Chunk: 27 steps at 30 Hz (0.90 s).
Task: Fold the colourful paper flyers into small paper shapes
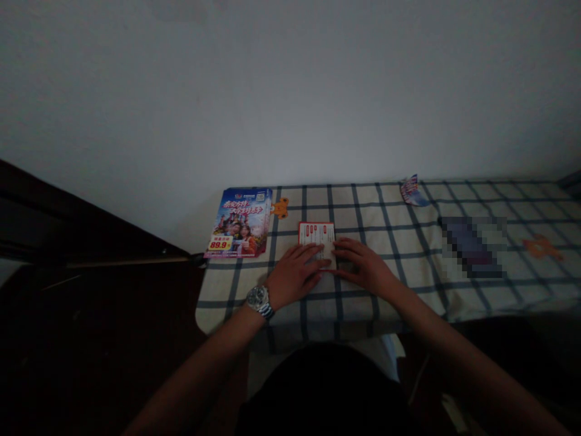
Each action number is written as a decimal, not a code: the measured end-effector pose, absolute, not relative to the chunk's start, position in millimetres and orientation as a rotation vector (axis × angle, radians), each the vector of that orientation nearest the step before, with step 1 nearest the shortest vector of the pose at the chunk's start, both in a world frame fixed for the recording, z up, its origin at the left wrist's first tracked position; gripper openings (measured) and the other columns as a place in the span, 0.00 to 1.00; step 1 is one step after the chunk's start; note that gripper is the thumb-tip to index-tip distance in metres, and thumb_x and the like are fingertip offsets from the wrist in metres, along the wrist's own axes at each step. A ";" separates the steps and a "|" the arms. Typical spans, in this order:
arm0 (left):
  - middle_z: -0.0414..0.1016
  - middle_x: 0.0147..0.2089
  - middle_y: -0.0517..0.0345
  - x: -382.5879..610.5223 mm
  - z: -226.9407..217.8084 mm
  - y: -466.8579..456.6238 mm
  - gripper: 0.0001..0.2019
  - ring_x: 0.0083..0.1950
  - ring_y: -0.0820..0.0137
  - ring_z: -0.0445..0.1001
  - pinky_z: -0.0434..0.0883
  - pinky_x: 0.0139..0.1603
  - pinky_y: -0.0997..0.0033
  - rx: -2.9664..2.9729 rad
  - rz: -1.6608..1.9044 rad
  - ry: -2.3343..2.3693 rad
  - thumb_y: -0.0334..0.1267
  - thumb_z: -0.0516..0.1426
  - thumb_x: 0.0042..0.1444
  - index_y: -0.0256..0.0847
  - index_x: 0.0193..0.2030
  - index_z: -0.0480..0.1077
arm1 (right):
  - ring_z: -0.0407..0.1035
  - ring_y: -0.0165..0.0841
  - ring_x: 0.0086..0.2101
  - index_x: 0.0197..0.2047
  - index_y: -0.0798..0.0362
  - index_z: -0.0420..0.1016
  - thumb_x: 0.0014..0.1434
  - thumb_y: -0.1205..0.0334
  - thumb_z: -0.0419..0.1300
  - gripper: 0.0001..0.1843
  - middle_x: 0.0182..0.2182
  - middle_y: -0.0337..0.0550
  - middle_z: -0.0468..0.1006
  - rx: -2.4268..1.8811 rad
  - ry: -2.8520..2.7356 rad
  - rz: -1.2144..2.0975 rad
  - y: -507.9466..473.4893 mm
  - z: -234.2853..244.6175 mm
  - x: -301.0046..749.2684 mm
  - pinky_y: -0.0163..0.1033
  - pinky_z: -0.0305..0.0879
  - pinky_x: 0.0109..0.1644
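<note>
A small folded leaflet (pixel 323 233), white with red edges and small red-boxed print, lies on the checked cloth in front of me. My left hand (pixel 296 272), with a metal watch (pixel 258 300) on its wrist, rests flat across the leaflet's lower left part, fingers stretched out. At the leaflet's right edge is my right hand (pixel 363 263), its fingers and thumb apart and touching the edge and lower corner. Both hands partly cover the leaflet. To the left lies a stack of colourful flyers (pixel 240 221) with 89.9 printed on the top one.
A crumpled or folded piece of printed paper (pixel 413 191) stands near the wall at the back. Farther right lies a dark flat object, blurred out (pixel 472 245). The checked cloth (pixel 372 212) covers the table and hangs over its front edge. A pale wall (pixel 290 91) rises behind.
</note>
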State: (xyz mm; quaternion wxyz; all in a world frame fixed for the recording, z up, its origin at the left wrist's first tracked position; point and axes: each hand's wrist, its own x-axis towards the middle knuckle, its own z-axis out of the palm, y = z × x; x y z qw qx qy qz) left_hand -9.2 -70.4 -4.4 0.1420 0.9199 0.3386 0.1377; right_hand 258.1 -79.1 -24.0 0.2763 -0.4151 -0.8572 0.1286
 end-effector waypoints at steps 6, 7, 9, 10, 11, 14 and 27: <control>0.60 0.74 0.55 -8.2 -3.7 -69.7 0.19 0.74 0.59 0.58 0.56 0.75 0.46 2.656 0.425 0.967 0.44 0.53 0.70 0.52 0.66 0.67 | 0.70 0.45 0.61 0.54 0.45 0.79 0.64 0.59 0.66 0.15 0.58 0.47 0.78 -1.118 -2.319 0.383 -84.3 -19.4 256.9 0.58 0.71 0.63; 0.60 0.74 0.55 -8.4 -4.1 -69.3 0.19 0.74 0.59 0.59 0.57 0.74 0.46 2.658 0.429 0.965 0.44 0.53 0.70 0.52 0.66 0.67 | 0.70 0.45 0.61 0.54 0.45 0.79 0.64 0.59 0.66 0.14 0.58 0.47 0.78 -1.118 -2.318 0.378 -84.7 -19.2 256.7 0.58 0.72 0.63; 0.61 0.73 0.54 -9.1 -5.3 -68.3 0.19 0.73 0.58 0.60 0.58 0.73 0.47 2.662 0.441 0.964 0.44 0.54 0.70 0.51 0.66 0.67 | 0.71 0.44 0.60 0.53 0.45 0.79 0.65 0.59 0.66 0.14 0.58 0.47 0.78 -1.117 -2.318 0.359 -85.0 -20.0 256.7 0.57 0.72 0.62; 0.61 0.73 0.53 -9.7 -6.1 -67.7 0.19 0.73 0.58 0.60 0.59 0.73 0.47 2.663 0.450 0.966 0.44 0.54 0.70 0.51 0.66 0.67 | 0.72 0.44 0.59 0.53 0.46 0.79 0.65 0.58 0.65 0.14 0.58 0.48 0.78 -1.114 -2.319 0.351 -84.9 -20.7 256.9 0.57 0.73 0.62; 0.62 0.72 0.53 -10.3 -6.8 -67.0 0.19 0.72 0.58 0.60 0.60 0.72 0.48 2.662 0.458 0.969 0.43 0.54 0.70 0.50 0.66 0.67 | 0.72 0.44 0.59 0.53 0.46 0.79 0.65 0.58 0.65 0.13 0.58 0.48 0.78 -1.110 -2.320 0.346 -84.8 -21.5 257.2 0.57 0.73 0.61; 0.63 0.71 0.52 -12.3 -8.0 -64.5 0.19 0.71 0.58 0.62 0.61 0.71 0.49 2.658 0.469 0.983 0.44 0.56 0.69 0.50 0.65 0.69 | 0.72 0.44 0.59 0.53 0.46 0.79 0.66 0.58 0.64 0.13 0.59 0.47 0.78 -1.102 -2.321 0.352 -84.5 -22.7 258.3 0.56 0.73 0.61; 0.75 0.62 0.55 -11.2 -6.3 -48.9 0.14 0.63 0.62 0.71 0.68 0.65 0.53 2.651 0.517 0.957 0.43 0.51 0.72 0.47 0.55 0.76 | 0.72 0.43 0.59 0.55 0.45 0.78 0.66 0.58 0.64 0.15 0.56 0.46 0.80 -1.115 -2.282 0.417 -83.1 -16.7 257.9 0.55 0.72 0.62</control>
